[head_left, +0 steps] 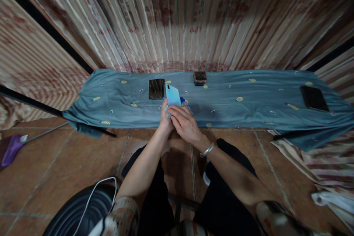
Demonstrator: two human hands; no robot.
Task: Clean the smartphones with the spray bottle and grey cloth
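My left hand (165, 118) and my right hand (184, 123) are together in front of the low table, both closed round the lower end of a light blue phone (173, 95) that stands tilted upward between them. A small blue and clear object (183, 101), perhaps a pen or tool, sticks out just right of the phone near my right fingers. My right wrist wears a silver bangle (207, 149). Just beyond the phone a dark phone (156, 89) lies flat on the teal cloth (249, 110).
The teal cloth covers a long low table against a striped curtain. On it lie a small dark blurred object (200, 77) at the back and another dark phone (314, 98) at far right. A purple item (11, 149) lies on the tiled floor at left. A white cable (94, 191) runs by my left knee.
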